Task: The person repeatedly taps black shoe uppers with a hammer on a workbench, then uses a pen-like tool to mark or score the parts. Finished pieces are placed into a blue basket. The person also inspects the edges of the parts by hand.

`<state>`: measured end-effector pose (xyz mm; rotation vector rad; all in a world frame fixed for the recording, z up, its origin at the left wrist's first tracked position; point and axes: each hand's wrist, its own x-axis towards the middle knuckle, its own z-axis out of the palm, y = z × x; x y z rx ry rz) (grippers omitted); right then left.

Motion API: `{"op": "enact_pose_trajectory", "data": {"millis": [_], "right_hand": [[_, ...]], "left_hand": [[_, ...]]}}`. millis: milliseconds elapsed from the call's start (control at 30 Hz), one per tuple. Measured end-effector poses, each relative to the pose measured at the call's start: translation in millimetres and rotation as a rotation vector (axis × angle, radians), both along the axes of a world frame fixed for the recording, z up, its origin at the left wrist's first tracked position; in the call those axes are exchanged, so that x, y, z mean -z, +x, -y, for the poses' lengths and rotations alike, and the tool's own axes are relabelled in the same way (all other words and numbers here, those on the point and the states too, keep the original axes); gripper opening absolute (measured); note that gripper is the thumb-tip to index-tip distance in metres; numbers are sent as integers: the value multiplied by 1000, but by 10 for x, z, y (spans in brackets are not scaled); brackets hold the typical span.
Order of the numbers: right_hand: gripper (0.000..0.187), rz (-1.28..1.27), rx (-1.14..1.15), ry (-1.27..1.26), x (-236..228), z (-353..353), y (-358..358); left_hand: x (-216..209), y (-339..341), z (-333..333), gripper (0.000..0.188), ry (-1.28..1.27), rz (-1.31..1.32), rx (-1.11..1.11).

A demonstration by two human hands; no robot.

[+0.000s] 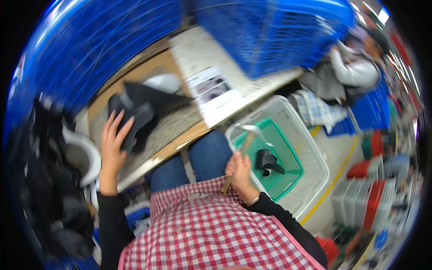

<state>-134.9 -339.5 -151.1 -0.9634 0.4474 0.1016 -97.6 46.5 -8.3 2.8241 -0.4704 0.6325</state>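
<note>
My left hand (114,139) rests with its fingers spread on the edge of a black, leather-like piece (143,116) that lies folded on the workbench. Under that piece is a grey, rough-looking pad (173,135). A whitish rounded thing (163,83), partly hidden, sits just behind it. Over my lap, beside the bin, my right hand (240,173) is closed round the wooden handle of a hammer (246,143). Its silvery head is smeared by motion. Below and right of it, a black piece (268,163) lies in a green basket (292,180).
The green basket stands inside a white plastic bin (317,180) right of my legs. A printed sheet (213,94) lies on the bench. Blue crates (135,36) stand at the back. Dark material (49,193) hangs at far left. Another person (355,67) sits at far right.
</note>
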Motion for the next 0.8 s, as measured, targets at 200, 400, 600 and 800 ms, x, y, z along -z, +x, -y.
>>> {"op": "enact_pose_trajectory", "data": {"millis": [200,400,600,800], "right_hand": [[30,512,-411,-316,-601,-106,301],[23,905,-802,-1287,-1161,-687,832],[32,1124,-768,-1482,-1324,-1203,1247],[33,1115,-891,-1694,-1346,-1529,1375]], "left_hand": [[-134,338,-333,42,-445,-237,64],[-284,699,-462,44,-315,-414,-43],[-266,742,-410,60,-262,-389,-153],[-390,753,-473,59,-323,-648,-96]]}}
